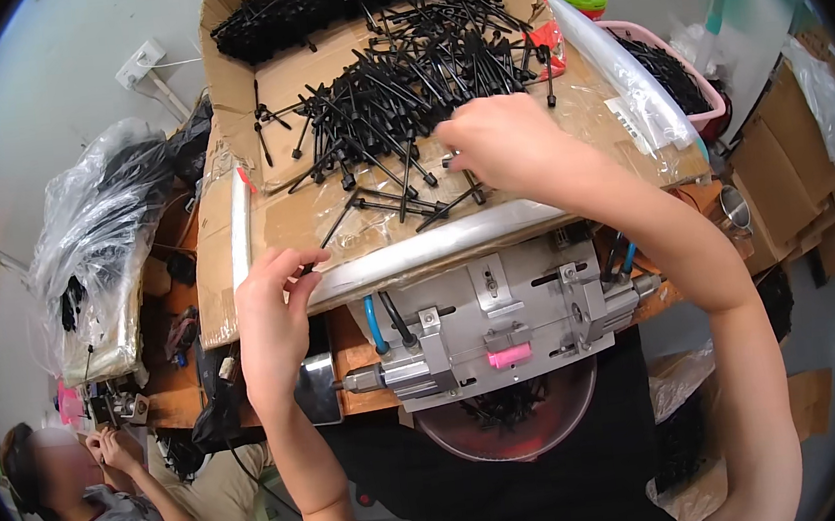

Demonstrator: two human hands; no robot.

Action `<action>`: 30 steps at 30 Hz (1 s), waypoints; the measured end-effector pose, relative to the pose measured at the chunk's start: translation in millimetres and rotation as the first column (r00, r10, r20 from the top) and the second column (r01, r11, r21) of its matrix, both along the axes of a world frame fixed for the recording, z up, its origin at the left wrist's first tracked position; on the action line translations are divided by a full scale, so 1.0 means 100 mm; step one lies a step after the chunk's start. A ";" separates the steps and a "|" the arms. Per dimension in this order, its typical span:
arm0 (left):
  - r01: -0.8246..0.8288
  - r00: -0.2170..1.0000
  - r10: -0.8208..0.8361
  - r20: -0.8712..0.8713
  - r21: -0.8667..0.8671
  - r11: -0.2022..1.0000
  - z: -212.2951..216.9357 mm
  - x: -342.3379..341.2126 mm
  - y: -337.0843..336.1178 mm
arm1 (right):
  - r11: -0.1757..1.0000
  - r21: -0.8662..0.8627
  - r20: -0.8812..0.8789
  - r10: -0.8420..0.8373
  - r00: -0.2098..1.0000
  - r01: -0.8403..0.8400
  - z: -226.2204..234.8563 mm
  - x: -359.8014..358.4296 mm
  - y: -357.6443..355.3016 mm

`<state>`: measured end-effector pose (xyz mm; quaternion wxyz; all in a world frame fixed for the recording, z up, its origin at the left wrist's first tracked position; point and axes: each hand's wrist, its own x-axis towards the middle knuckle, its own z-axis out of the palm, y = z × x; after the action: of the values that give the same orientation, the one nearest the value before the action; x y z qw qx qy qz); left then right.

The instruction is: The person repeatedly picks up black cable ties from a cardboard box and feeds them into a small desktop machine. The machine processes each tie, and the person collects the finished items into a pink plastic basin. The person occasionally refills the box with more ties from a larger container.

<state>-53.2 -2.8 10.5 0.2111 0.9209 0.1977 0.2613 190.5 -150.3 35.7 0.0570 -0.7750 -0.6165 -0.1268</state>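
Observation:
At the front left of the cardboard box, my left hand (276, 309) pinches the dark end of a thin black rod (311, 268) between thumb and fingers. My right hand (502, 147) is closed over the front of a heap of black rods with small knobbed heads (401, 86). Its curled fingers grip a black rod (476, 193), mostly covered by the hand. Several loose rods lie between the hands on the cardboard (277, 214). Below them sits a metal fixture (489, 319) with two cylinders and a pink block (509, 355) at its middle.
A white strip (437, 249) edges the box front. Blue and black hoses (374, 325) rise from the fixture. Beneath it, a bowl (514, 432) holds black parts. A pink basket (713, 96) stands at right, plastic-wrapped stock (99, 241) at left. Another person (131, 519) works at lower left.

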 end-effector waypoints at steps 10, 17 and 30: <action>0.060 0.990 -0.086 0.112 0.214 0.975 -0.39 -0.10 -1.16 | 0.904 0.378 -0.789 0.201 0.580 0.201 0.22 0.59 -0.06; 0.124 0.990 -0.115 -0.081 0.123 0.985 -1.11 -0.14 -2.02 | 0.630 0.652 -0.715 0.695 0.068 0.423 0.08 0.86 -0.58; 0.104 0.985 -0.072 -0.158 0.202 0.974 -1.21 -0.05 -2.06 | 0.530 0.810 -0.574 0.628 0.526 0.252 -0.16 -0.08 -1.37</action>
<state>-58.3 -209.1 -110.9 0.1087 0.9629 0.1433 0.2013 182.7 -287.1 20.1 0.7106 -0.5260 -0.4673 -0.0104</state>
